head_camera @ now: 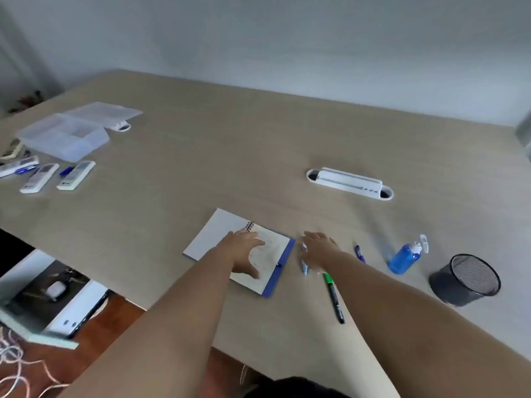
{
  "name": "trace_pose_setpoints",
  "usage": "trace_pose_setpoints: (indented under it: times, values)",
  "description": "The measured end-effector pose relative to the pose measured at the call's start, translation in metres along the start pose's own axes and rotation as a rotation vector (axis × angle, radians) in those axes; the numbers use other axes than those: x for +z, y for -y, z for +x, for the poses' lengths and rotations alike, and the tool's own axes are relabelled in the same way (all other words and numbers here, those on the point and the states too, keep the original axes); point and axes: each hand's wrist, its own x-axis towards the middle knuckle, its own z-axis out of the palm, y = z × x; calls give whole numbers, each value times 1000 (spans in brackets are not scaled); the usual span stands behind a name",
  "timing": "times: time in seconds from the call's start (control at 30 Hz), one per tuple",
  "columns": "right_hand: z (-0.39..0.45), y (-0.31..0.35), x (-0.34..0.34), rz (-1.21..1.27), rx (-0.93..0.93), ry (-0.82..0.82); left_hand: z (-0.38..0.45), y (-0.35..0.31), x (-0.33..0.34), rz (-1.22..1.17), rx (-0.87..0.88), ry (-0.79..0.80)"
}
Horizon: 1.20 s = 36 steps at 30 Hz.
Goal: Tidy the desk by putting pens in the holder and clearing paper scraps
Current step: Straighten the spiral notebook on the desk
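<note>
Desk, pale wood, filling most of the frame.

Item: my left hand, centre of the frame, fingers spread wide and flat, palm down on the open spiral notebook. It holds nothing.

Item: my right hand, just right of the notebook's blue cover edge, fingers loosely extended over a light blue pen. The fingers touch or nearly touch it; I cannot tell whether they have closed on it.

Item: green-capped black marker, lower centre, lying beside my right forearm, untouched.

Item: purple pen, right of my right hand, partly hidden behind the forearm.

Item: black mesh holder, lower right, upright; no pens show inside from here.

Item: blue liquid bottle, tilted, between the purple pen and the holder.

Item: remote controls, more pens and a clear plastic box, upper left, well apart.

Paper scraps: none that I can make out.

Step in hand, as I judge it: the first pen pick-up, early in the task. Next move calls for pinching the light blue pen along its barrel, lifting it clear, and carrying it rightward past the bottle to drop it upright in the holder.
</note>
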Motion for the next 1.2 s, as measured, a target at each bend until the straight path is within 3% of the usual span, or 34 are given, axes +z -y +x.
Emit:
trace_pose_setpoints:
  times: [0.1, 0.27, 0.6, 0.7, 0.83, 0.9, 1.0, 1.1, 1.17, 1.2]
  values:
    - [6, 12, 16, -72, -46, 69, -9, 13, 27, -2, 23, 88]
    - [8, 26, 38, -132, -67, 97, -3, 26, 55, -221, 28, -68]
    - [5, 32, 62, -106, -6, -18, 5, 41, 47, -552, -7, -135]
    - [6, 36, 65, -93, 2, -38, 1, 48, 37, -678, -134, -346]
    - [-1, 49, 72, -52, -22, -90, -17, 89, 38, -925, -455, -634]
    - [-5, 58, 77, -115, -26, -94, -23, 115, 48, -849, -559, -670]
    - [-9, 68, 86, -176, 7, -56, -27, 136, 64, -555, -616, -566]
    - [-11, 70, 89, -168, -3, -93, -27, 141, 75, -378, -514, -637]
    - [-12, 70, 91, -154, -67, -148, -23, 139, 80, -272, -205, -601]
    - [-13, 68, 94, -136, -111, -150, -20, 137, 83, -214, -36, -503]
